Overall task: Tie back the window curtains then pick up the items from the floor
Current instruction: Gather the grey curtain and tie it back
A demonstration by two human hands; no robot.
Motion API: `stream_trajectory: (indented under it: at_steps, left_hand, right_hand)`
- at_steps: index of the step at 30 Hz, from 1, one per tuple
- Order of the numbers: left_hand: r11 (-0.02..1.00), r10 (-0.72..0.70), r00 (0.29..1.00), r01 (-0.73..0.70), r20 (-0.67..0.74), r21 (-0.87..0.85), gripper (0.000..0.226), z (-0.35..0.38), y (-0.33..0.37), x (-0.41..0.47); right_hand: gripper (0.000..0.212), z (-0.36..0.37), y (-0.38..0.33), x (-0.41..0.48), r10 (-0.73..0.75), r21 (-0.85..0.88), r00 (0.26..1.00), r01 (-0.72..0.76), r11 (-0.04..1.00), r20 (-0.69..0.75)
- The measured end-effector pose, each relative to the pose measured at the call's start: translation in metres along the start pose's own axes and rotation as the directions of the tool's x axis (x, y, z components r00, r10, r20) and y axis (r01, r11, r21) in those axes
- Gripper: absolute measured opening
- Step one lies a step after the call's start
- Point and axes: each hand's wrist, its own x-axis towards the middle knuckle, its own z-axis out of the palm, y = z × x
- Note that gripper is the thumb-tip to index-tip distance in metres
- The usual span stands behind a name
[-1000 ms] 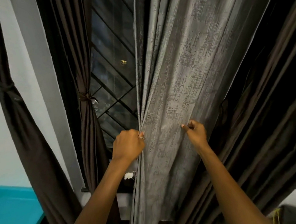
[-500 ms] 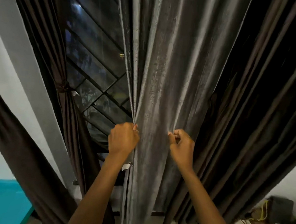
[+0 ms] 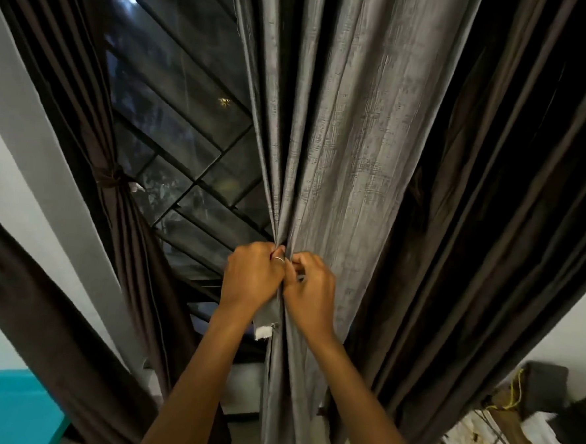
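A grey textured curtain (image 3: 352,129) hangs in the middle of the window. My left hand (image 3: 250,277) grips its bunched left edge, fingers curled round the folds. My right hand (image 3: 311,291) pinches the fabric right beside it, so the two hands touch. A small white tag (image 3: 263,332) hangs from the curtain just below my left wrist. To the left, a dark brown curtain (image 3: 87,82) is tied back with a knotted band (image 3: 110,178). More dark brown curtain (image 3: 492,199) hangs loose on the right.
The barred window pane (image 3: 174,118) is dark. A grey wall pillar (image 3: 32,137) stands left, with another brown drape (image 3: 39,309) in front. A teal surface (image 3: 6,406) sits bottom left. Clutter with yellow cord (image 3: 512,427) lies on the floor at the bottom right.
My right hand has drawn the grey curtain leftward, gathering it until it meets my left hand. The view has tilted and shifted slightly to the right.
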Motion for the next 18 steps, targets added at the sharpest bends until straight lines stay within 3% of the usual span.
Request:
stream_trajectory:
  at_steps: [12,18]
  left_hand:
    - [0.980,0.043,0.997,-0.031,0.058,-0.197,0.047,-0.006,-0.028,0.006]
    - [0.976,0.145,0.988,-0.133,0.060,-0.171,0.042,-0.001,-0.022,0.003]
  right_hand:
    - [0.010,0.018,-0.010,-0.002,0.027,-0.026,0.999,-0.028,0.999,-0.028]
    - [0.013,0.013,-0.010,-0.006,0.047,-0.017,0.997,-0.048,0.999,-0.066]
